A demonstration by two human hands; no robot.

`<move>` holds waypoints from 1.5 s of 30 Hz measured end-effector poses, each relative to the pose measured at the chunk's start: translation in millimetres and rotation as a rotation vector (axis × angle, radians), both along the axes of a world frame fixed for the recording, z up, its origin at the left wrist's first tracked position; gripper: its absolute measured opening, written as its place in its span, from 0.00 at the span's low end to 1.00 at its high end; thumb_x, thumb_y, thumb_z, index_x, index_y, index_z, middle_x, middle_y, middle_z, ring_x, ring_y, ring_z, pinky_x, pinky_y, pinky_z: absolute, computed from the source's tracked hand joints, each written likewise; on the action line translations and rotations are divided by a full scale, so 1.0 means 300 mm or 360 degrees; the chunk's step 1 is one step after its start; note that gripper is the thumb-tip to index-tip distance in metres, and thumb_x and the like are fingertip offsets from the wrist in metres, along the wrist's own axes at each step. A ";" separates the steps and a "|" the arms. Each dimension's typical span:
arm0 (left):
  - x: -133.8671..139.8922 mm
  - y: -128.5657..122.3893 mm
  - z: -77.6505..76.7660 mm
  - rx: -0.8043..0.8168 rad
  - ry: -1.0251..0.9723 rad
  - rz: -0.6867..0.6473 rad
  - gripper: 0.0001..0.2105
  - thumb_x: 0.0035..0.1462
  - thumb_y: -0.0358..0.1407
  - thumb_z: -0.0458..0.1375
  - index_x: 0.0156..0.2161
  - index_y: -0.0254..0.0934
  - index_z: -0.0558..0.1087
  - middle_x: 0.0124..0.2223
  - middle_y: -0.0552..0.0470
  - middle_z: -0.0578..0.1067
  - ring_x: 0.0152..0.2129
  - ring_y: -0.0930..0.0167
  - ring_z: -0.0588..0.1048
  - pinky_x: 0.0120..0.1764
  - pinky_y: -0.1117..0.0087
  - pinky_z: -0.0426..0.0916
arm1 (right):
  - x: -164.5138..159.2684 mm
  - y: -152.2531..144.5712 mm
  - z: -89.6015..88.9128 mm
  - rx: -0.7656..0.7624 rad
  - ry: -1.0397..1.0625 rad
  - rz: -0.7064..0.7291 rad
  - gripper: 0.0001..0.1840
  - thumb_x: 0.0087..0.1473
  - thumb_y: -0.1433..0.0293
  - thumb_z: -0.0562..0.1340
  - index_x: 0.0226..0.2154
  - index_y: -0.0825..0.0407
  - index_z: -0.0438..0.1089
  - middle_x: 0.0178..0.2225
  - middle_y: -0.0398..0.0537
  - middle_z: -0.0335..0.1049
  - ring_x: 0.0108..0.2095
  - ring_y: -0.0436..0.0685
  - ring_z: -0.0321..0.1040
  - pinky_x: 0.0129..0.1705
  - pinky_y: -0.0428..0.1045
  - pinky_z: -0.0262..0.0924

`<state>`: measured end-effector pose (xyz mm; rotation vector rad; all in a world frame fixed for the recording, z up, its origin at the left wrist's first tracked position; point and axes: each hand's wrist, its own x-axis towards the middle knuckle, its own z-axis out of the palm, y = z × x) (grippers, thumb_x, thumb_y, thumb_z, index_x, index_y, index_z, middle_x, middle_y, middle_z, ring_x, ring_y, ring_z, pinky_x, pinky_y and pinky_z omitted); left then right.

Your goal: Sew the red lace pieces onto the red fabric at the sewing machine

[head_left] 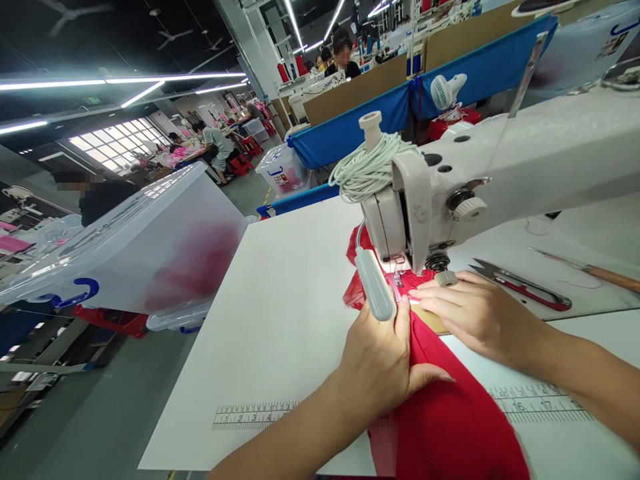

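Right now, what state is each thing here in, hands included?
Sewing machine: running or stopped, cannot tell.
Red fabric: partly under the machine head.
Left hand: spread on the fabric.
Right hand: flattened at the fabric's edge.
Cord: coiled atop the machine.
Snips: lying unheld.
Wooden-handled tool: lying unheld.
Large bin at left: red showing through.
Ceiling lights: lit.

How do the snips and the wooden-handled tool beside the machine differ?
The snips are dark and red, while the wooden-handled tool has a brown handle. The snips show whole; the tool's handle runs out of the picture. The snips lie nearer the right hand than the tool does. Both lie with their tips toward the picture's left.
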<state>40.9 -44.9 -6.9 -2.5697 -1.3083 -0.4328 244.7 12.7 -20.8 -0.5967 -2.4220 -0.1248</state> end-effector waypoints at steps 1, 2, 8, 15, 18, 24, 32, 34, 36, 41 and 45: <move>0.001 -0.002 0.001 0.0010 -0.0002 -0.0001 0.48 0.57 0.67 0.33 0.54 0.22 0.70 0.51 0.30 0.74 0.46 0.55 0.74 0.42 0.58 0.71 | 0.001 0.001 -0.003 0.0001 0.0001 -0.0004 0.20 0.56 0.83 0.51 0.43 0.55 0.73 0.44 0.51 0.78 0.42 0.57 0.74 0.41 0.53 0.62; 0.002 -0.005 0.002 0.0015 -0.0001 -0.0003 0.48 0.57 0.67 0.33 0.54 0.23 0.70 0.51 0.31 0.74 0.46 0.55 0.74 0.44 0.58 0.71 | 0.001 0.001 -0.005 0.0003 -0.0002 -0.0013 0.20 0.56 0.83 0.51 0.43 0.55 0.73 0.44 0.51 0.78 0.43 0.57 0.73 0.42 0.53 0.62; 0.008 -0.028 0.001 0.0060 0.0057 0.0032 0.46 0.57 0.67 0.34 0.52 0.25 0.72 0.50 0.32 0.75 0.45 0.55 0.75 0.47 0.56 0.69 | 0.000 -0.002 -0.012 -0.0011 -0.0025 -0.0064 0.18 0.56 0.82 0.52 0.41 0.55 0.74 0.44 0.52 0.78 0.42 0.58 0.74 0.40 0.53 0.62; 0.011 -0.016 0.003 0.0100 0.0063 0.0042 0.46 0.56 0.68 0.35 0.50 0.25 0.73 0.46 0.33 0.76 0.43 0.53 0.74 0.46 0.55 0.68 | -0.004 -0.003 -0.010 -0.0071 -0.0017 -0.0077 0.18 0.59 0.81 0.50 0.42 0.55 0.73 0.44 0.52 0.77 0.43 0.57 0.73 0.42 0.54 0.63; 0.012 -0.015 0.010 0.0088 0.0062 0.0041 0.46 0.58 0.66 0.33 0.52 0.26 0.72 0.49 0.34 0.76 0.44 0.55 0.74 0.47 0.56 0.67 | -0.002 -0.001 -0.016 -0.0090 -0.0036 -0.0078 0.18 0.58 0.82 0.50 0.42 0.56 0.72 0.44 0.52 0.77 0.44 0.58 0.72 0.43 0.54 0.62; 0.012 -0.021 0.012 0.0100 0.0142 0.0047 0.45 0.61 0.64 0.33 0.55 0.24 0.70 0.52 0.34 0.75 0.46 0.56 0.74 0.51 0.55 0.65 | 0.000 0.001 -0.021 -0.0105 -0.0058 -0.0081 0.17 0.59 0.81 0.50 0.43 0.56 0.72 0.41 0.52 0.77 0.45 0.59 0.72 0.43 0.54 0.60; 0.011 -0.015 0.007 0.0138 0.0192 0.0062 0.44 0.60 0.65 0.37 0.56 0.24 0.70 0.52 0.33 0.75 0.47 0.52 0.73 0.54 0.49 0.63 | -0.007 0.002 -0.010 -0.0140 -0.0052 -0.0116 0.15 0.61 0.78 0.51 0.40 0.56 0.72 0.39 0.52 0.77 0.41 0.58 0.72 0.43 0.54 0.59; 0.009 -0.015 0.006 0.0123 0.0208 0.0066 0.43 0.61 0.64 0.38 0.56 0.24 0.70 0.53 0.33 0.74 0.48 0.52 0.73 0.54 0.48 0.63 | -0.007 0.003 -0.010 -0.0116 -0.0046 -0.0118 0.15 0.60 0.79 0.51 0.39 0.55 0.72 0.41 0.52 0.77 0.40 0.57 0.72 0.43 0.54 0.59; 0.008 -0.014 0.006 0.0097 0.0246 0.0080 0.42 0.61 0.63 0.40 0.58 0.25 0.68 0.54 0.33 0.73 0.49 0.52 0.72 0.54 0.47 0.63 | -0.008 0.005 -0.007 -0.0097 -0.0048 -0.0124 0.15 0.60 0.79 0.51 0.39 0.55 0.72 0.43 0.51 0.77 0.41 0.57 0.72 0.44 0.54 0.59; 0.006 -0.013 0.012 0.0003 0.0288 0.0117 0.37 0.64 0.59 0.42 0.59 0.26 0.66 0.53 0.33 0.74 0.50 0.51 0.71 0.55 0.46 0.61 | -0.009 0.005 0.000 -0.0110 -0.0082 -0.0152 0.17 0.61 0.79 0.48 0.38 0.55 0.72 0.41 0.52 0.77 0.42 0.58 0.73 0.43 0.53 0.60; 0.000 -0.007 0.030 -0.0200 0.0312 0.0157 0.26 0.66 0.43 0.46 0.62 0.25 0.63 0.50 0.33 0.74 0.50 0.52 0.71 0.54 0.45 0.61 | -0.005 0.012 -0.008 -0.0102 -0.0091 -0.0127 0.19 0.59 0.81 0.47 0.43 0.56 0.70 0.43 0.54 0.77 0.45 0.58 0.73 0.44 0.54 0.62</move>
